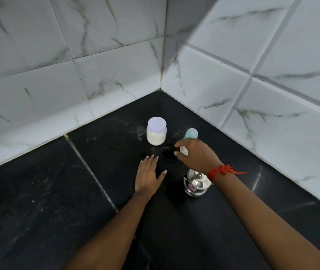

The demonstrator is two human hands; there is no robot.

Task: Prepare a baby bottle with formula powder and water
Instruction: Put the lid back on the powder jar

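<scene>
We see the right hand (196, 154) curled around the baby bottle (189, 138), bottle upright, teal cap up; left hand (148, 175) spread flat on the worktop (58, 201) left of it.

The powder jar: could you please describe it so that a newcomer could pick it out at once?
Start at the corner where the two tiled walls meet the black counter. The jar stands nearest that corner, beyond the left hand. Unlike the teal-capped bottle to its right and the steel pot nearer the person, it has a flat lilac lid over white powder.
</scene>
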